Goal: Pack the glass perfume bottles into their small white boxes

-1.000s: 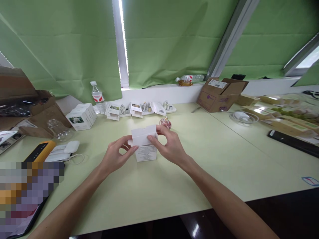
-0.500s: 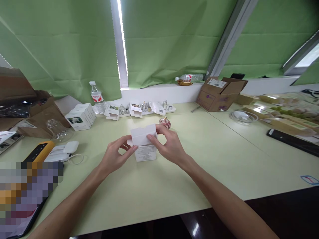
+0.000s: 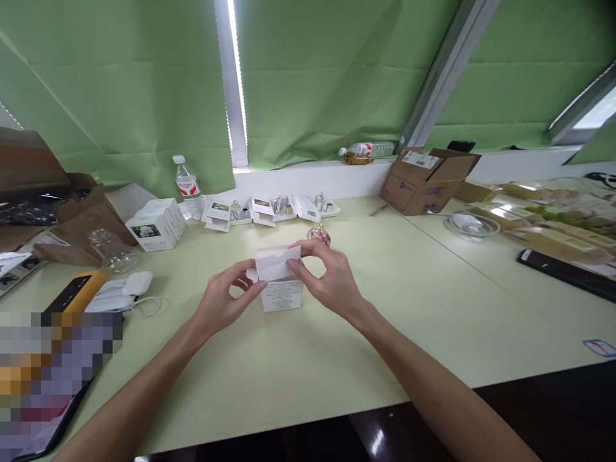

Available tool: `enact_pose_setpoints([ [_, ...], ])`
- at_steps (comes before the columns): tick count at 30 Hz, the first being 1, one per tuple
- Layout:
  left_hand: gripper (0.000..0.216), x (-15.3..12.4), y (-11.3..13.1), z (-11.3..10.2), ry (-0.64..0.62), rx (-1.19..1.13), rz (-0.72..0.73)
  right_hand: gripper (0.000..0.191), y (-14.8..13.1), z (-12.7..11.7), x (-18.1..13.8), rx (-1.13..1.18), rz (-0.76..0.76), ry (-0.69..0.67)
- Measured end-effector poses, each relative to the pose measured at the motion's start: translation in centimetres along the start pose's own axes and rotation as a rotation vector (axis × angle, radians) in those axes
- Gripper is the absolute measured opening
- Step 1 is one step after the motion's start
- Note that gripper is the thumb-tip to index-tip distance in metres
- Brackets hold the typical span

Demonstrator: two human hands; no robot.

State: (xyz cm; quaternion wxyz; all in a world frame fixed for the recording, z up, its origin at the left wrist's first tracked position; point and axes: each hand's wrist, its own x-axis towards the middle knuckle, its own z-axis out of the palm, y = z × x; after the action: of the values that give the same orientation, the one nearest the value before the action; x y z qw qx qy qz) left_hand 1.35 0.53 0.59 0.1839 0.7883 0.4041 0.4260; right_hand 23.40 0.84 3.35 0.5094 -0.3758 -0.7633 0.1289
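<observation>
A small white carton (image 3: pixel 282 296) with fine print on its near side stands on the table between my hands, its top flap lifted. My left hand (image 3: pixel 225 298) grips the carton's left edge and side flap between thumb and fingers. The top flap is pinched by my right hand (image 3: pixel 327 273), thumb on the near face and fingers behind. What lies inside the carton is hidden. Just behind my right hand sits a round pinkish ornate bottle (image 3: pixel 320 235) with a gold-coloured top, partly covered by the fingers.
Along the back wall lie several opened small cartons (image 3: pixel 262 212) with little bottles. White boxes (image 3: pixel 154 226), a water bottle (image 3: pixel 188 187) and a clear jar (image 3: pixel 113 253) stand left. A brown cardboard box (image 3: pixel 418 183), a coiled cable (image 3: pixel 471 224) and a black bar (image 3: pixel 563 273) are right.
The carton's top flap has tilted lower, and my right hand has moved slightly with it. My left hand stays almost where it was on the carton's left side.
</observation>
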Motion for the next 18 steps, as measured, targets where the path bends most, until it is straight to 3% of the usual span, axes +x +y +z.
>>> enact_pose_setpoints([
  [18, 0.032, -0.06, 0.09, 0.06, 0.014, 0.029, -0.045, 0.006, -0.09, -0.16, 0.07, -0.033, -0.038, 0.016],
])
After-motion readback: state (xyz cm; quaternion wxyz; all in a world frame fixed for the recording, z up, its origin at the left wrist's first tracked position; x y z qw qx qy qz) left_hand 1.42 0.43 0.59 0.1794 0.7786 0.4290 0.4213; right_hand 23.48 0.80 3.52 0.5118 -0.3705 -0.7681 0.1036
